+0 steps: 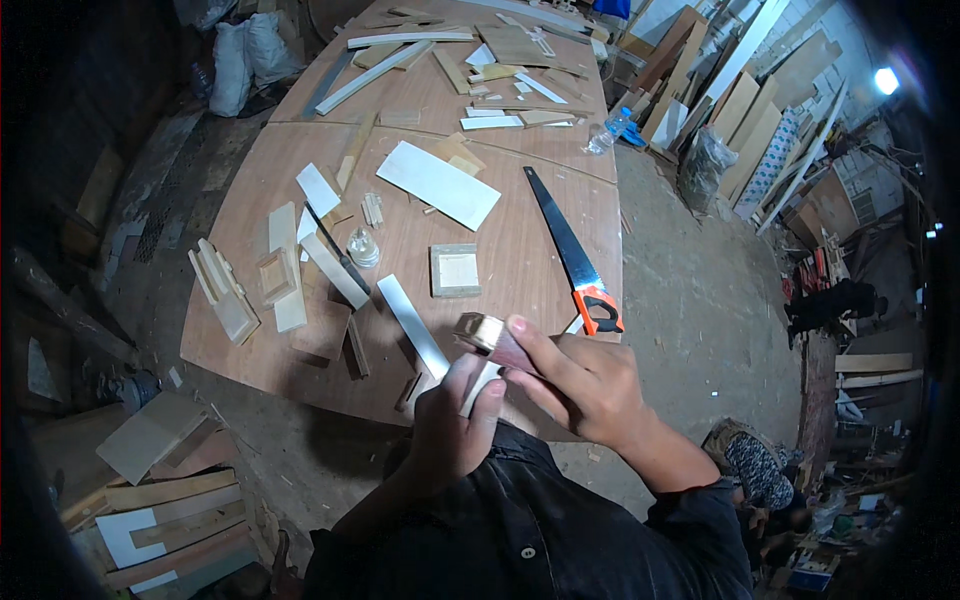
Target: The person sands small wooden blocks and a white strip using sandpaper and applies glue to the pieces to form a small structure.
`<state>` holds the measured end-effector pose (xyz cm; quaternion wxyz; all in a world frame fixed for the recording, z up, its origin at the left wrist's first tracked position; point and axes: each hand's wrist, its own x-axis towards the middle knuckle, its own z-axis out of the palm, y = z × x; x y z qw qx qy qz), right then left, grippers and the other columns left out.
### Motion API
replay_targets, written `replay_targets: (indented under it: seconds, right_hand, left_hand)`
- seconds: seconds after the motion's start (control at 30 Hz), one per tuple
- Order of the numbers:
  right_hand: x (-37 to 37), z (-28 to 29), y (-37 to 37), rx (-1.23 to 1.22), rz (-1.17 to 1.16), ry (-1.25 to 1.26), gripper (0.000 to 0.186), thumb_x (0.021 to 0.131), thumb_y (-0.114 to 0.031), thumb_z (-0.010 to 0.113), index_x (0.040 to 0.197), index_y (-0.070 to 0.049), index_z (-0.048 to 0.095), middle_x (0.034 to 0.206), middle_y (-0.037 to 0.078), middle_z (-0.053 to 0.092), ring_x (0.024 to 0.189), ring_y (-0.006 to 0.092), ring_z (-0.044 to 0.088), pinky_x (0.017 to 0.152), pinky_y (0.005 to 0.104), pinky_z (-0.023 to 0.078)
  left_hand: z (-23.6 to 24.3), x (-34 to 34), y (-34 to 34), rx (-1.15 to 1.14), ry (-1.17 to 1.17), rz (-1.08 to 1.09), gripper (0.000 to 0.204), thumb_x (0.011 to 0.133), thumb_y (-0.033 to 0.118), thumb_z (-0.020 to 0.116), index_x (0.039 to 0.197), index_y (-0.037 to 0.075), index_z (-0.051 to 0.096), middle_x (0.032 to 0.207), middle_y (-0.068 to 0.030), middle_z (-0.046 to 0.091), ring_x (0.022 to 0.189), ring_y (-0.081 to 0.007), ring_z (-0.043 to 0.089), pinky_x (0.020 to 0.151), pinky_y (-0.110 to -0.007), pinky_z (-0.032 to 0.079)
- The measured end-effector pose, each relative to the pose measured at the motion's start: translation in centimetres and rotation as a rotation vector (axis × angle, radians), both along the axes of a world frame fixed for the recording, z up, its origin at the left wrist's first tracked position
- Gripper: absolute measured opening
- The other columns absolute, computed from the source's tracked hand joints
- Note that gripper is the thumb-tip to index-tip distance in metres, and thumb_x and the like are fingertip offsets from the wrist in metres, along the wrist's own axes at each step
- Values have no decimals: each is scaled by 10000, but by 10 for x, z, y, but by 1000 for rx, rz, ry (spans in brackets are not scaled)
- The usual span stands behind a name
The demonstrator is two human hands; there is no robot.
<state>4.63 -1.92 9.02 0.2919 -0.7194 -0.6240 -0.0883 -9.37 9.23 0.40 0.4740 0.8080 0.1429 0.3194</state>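
Observation:
My left hand (455, 425) is closed around a small white-faced wooden piece (478, 390) held upright at the table's near edge. My right hand (590, 390) grips a small wooden block (480, 330) with reddish-brown sandpaper (512, 352) on it, right at the top of the white piece; whether they touch is unclear. Just beyond lie a white strip (410, 320), a square wooden frame (454, 270) and a handsaw (560, 235) with an orange-black handle. Further left are a small glass jar (363, 247) and assorted offcuts (288, 270).
The wooden table (240, 320) carries more boards (410, 38) and a plastic bottle (600, 138). Boards (740, 110) lean at the back right, and stacked wood (160, 535) lies lower left. A dark-clad person (830, 305) is at the right; another figure (765, 470) is partly visible lower right.

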Motion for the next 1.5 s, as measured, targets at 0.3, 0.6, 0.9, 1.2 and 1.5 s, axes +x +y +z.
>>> replay_targets:
  seconds: [0.3, 0.6, 0.9, 1.2, 1.5]
  right_hand:
    - [4, 9, -6, -64, 11, -63, 594, 751, -139, 802, 1299, -12, 609, 608, 43, 508, 488, 176, 522, 460, 325, 414]
    - [18, 9, -18, 257, -234, -14, 598, 793, -158, 784, 1313, 55, 577, 671, 93, 626, 530, 183, 607, 506, 303, 473]
    - [2, 1, -15, -16, -10, 6, 545, 832, -186, 737, 1346, -74, 595, 641, 46, 558, 500, 184, 546, 473, 328, 428]
    - [4, -3, -28, -129, -22, -4, 528, 836, -195, 749, 1329, -68, 607, 725, 102, 644, 540, 206, 596, 491, 311, 454]
    - [14, -30, -67, 237, -395, 482, 655, 844, -116, 740, 1403, 82, 459, 1035, 209, 708, 880, 222, 707, 776, 315, 539]
  left_hand:
    - [1, 0, 7, -18, -85, -12, 335, 977, 157, 582, 1266, -1, 523, 850, -171, 680, 719, -277, 698, 617, -350, 533]
    - [-2, -1, 10, -236, 37, 55, 371, 963, 223, 606, 1230, -26, 543, 819, -173, 676, 707, -279, 688, 648, -373, 534]
    - [6, 3, 2, -86, -61, 12, 288, 955, 165, 609, 1176, -8, 545, 795, -177, 657, 696, -358, 672, 627, -406, 525]
    - [10, -7, 10, -241, -76, 14, 344, 984, 191, 582, 1246, -31, 552, 888, -176, 673, 776, -254, 677, 685, -352, 526]
    - [17, -12, 26, -752, -47, -269, 431, 1057, 359, 415, 1095, -37, 578, 734, -35, 526, 615, -117, 474, 580, -274, 408]
